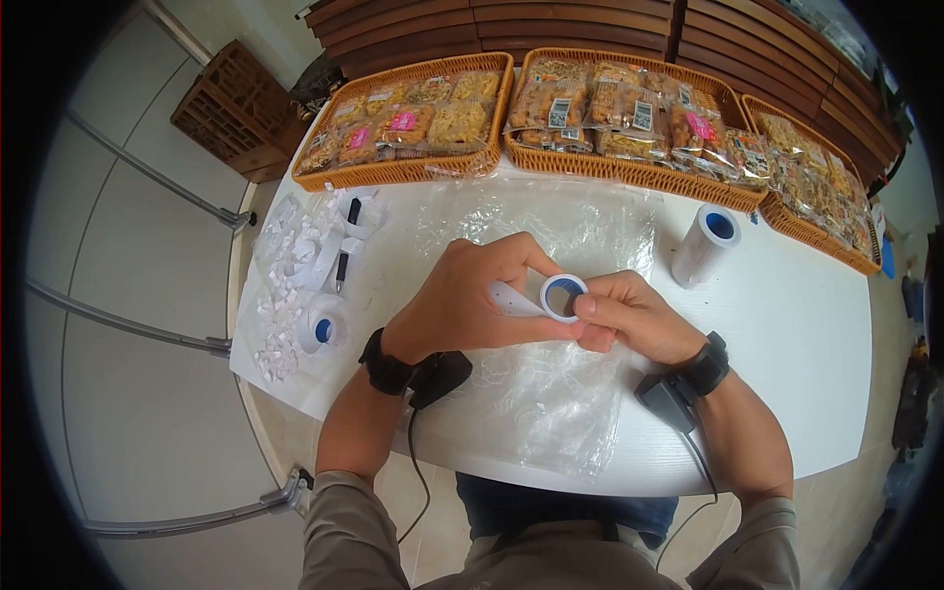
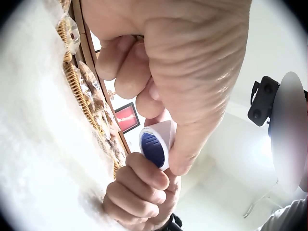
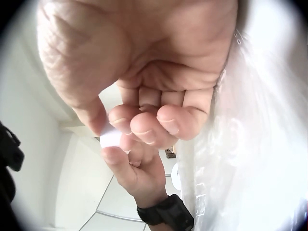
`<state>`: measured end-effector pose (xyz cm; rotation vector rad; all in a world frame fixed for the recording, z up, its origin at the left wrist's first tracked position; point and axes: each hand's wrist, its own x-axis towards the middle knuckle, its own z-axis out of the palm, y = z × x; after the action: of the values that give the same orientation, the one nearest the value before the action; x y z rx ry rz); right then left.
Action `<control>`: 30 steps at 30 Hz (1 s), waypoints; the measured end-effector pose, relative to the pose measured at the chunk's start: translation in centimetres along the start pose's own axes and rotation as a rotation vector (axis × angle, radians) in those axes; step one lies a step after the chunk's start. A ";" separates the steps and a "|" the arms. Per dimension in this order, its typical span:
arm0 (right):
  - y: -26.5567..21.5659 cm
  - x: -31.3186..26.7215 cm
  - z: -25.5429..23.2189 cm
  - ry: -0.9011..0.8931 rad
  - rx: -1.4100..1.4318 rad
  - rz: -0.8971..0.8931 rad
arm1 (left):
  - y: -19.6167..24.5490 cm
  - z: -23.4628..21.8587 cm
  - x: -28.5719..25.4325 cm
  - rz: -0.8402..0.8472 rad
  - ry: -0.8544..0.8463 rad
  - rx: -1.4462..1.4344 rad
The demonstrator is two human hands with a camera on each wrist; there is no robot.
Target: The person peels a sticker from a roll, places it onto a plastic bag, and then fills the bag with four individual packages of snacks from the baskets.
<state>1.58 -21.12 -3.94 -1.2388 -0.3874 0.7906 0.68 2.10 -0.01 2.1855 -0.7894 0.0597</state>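
A small white roll with a blue core (image 1: 563,298) is held up between both hands above a clear plastic sheet (image 1: 511,393). My left hand (image 1: 472,295) grips the roll and a loose white strip (image 1: 513,301) coming off it, fingers and thumb curled round. The right hand (image 1: 639,317) pinches the roll's right edge between thumb and fingers. In the left wrist view the blue core (image 2: 153,148) faces the camera between the left thumb and the right hand (image 2: 139,192). Only a white bit of the roll (image 3: 110,138) shows in the right wrist view.
Three wicker baskets of packaged snacks (image 1: 403,177) line the back of the white table (image 1: 787,344). A wrapped roll (image 1: 705,246) stands at the right. Paper scraps (image 1: 280,334), another blue-cored roll (image 1: 323,331) and a black pen (image 1: 341,270) lie at the left.
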 end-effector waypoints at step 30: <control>0.2 -0.3 -1.0 -0.108 0.052 0.022 | -0.5 0.0 0.0 -0.044 -0.137 -0.203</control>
<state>1.98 -21.97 -4.37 -1.1570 -0.4392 0.8832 0.98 2.40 -0.34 2.0283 -0.7877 -0.1868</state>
